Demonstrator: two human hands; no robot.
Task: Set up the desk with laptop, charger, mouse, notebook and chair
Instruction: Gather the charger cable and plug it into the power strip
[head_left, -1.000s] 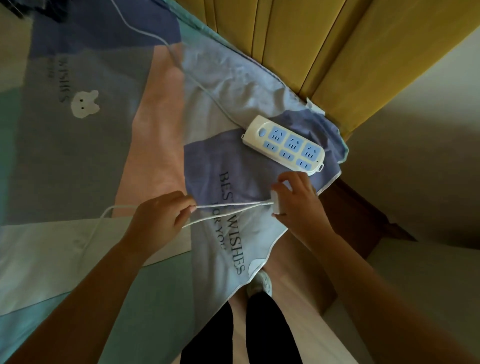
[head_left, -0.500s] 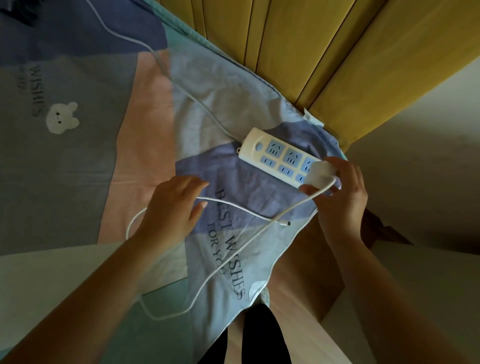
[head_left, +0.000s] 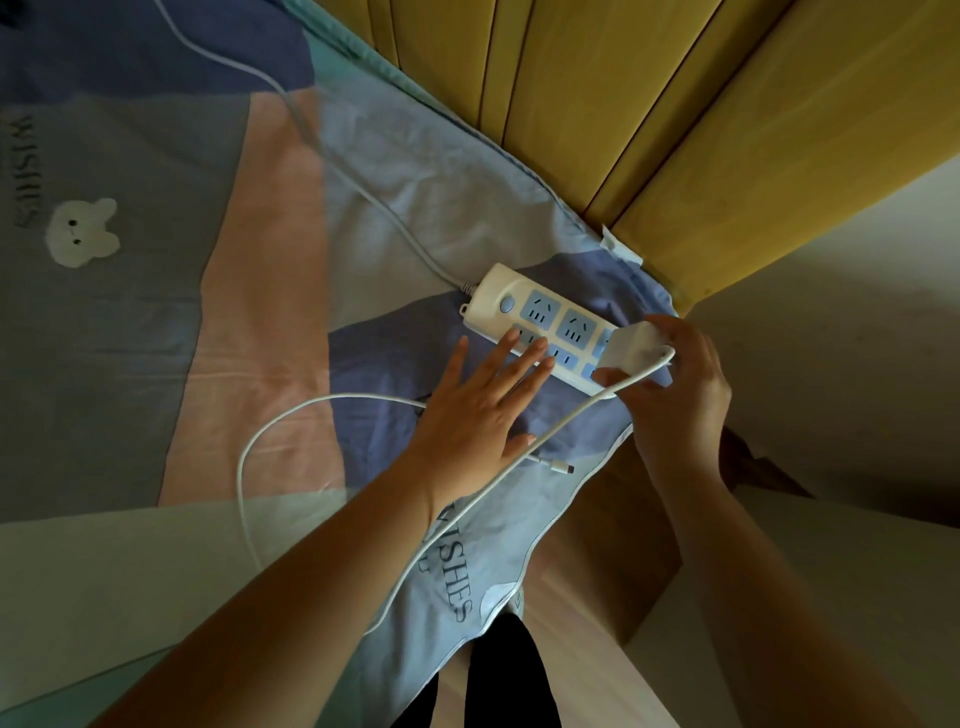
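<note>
Bedsheet (head_left: 156, 322): soft printed cotton in grey, pink and lilac blocks, lightly creased, draped over a wooden edge at its near right corner; it carries everything here and would likely slide under a push.
Headboard (head_left: 649, 114): yellow wood panels with grooves, running along the sheet's far edge.
Power strip (head_left: 498, 291): hard white plastic bar with pale blue sockets, lying near the sheet's far right corner, its thick cord trailing towards the far left; it looks light enough to skid unless held down.
Left hand (head_left: 478, 410): spread flat, fingertips resting on the strip's near edge, seemingly steadying it.
Right hand (head_left: 680, 384): fingers curled around the charger block at the strip's right end.
Charger (head_left: 636, 345): small white plastic cube, smooth and rigid, poised over the end sockets; whether it is seated cannot be told. Probably light; best gripped by its flat sides, not the cable.
Cable (head_left: 249, 457): thin, limp white cord looping across the sheet, its plug tip (head_left: 563, 467) lying loose near the sheet's near right edge.
</note>
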